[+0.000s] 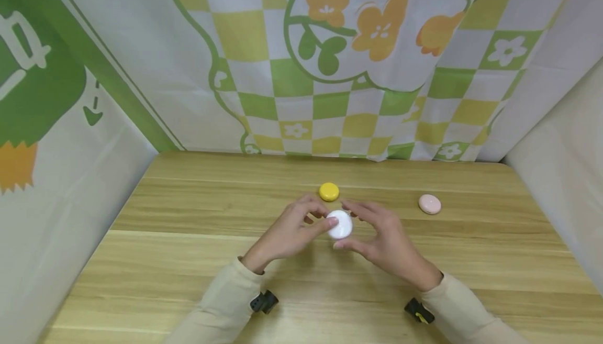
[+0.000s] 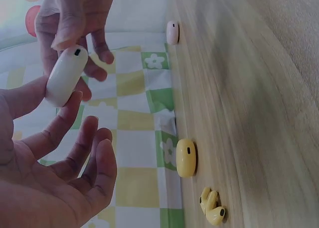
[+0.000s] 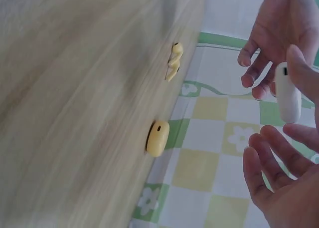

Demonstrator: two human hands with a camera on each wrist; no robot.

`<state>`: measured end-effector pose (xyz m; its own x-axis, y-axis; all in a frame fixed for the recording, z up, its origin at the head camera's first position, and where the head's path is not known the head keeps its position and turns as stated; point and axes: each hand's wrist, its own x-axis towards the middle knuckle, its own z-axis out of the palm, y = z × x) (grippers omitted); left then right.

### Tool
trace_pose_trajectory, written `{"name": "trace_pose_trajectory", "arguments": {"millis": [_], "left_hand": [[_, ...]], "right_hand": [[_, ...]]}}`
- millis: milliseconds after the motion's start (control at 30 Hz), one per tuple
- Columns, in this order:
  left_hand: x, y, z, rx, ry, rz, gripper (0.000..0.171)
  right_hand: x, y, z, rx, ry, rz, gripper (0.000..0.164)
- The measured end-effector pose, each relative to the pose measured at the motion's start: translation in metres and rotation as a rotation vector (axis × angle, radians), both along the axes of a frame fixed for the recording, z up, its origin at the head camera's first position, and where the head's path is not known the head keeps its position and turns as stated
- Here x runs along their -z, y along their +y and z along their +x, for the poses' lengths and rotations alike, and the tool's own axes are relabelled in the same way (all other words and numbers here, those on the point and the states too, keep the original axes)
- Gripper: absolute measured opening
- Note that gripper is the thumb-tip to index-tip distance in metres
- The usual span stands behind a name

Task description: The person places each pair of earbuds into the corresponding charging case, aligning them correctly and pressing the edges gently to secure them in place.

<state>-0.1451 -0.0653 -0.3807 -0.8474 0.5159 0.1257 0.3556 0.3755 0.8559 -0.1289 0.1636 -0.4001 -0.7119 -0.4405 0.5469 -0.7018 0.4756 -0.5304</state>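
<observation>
A rounded white earbud case [image 1: 344, 227] is held up above the wooden table, a small dark port showing at one end in the wrist views. My left hand [image 1: 293, 230] pinches it, thumb on its upper face and index finger beneath. Around its other side arches my right hand [image 1: 390, 242], thumb and index finger spread close to the rim, the other fingers loosely bent. Beyond the hands lies a yellow earbud case [image 1: 328, 191]. Two yellow earbuds [image 2: 213, 208] rest beside it in the wrist views; in the head view they are hidden.
To the right on the table [image 1: 471, 260] sits a pink case [image 1: 430, 204]. A checked, flowered cloth [image 1: 330, 108] hangs along the table's back edge. Pale cloth walls stand at both sides. Small black devices [image 1: 265, 302] are strapped at the wrists.
</observation>
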Motion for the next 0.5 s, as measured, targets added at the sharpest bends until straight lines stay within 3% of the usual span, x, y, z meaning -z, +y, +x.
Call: {"name": "trace_pose_trajectory", "arguments": {"millis": [133, 500], "left_hand": [[0.0005, 0.0016, 0.0003, -0.003, -0.02, -0.002, 0.022], [0.0008, 0.0017, 0.0018, -0.017, -0.028, -0.019, 0.028]], "right_hand": [[0.001, -0.001, 0.001, 0.005, 0.097, 0.046, 0.078], [0.0056, 0.004, 0.0007, 0.034, 0.091, 0.079, 0.068]]}}
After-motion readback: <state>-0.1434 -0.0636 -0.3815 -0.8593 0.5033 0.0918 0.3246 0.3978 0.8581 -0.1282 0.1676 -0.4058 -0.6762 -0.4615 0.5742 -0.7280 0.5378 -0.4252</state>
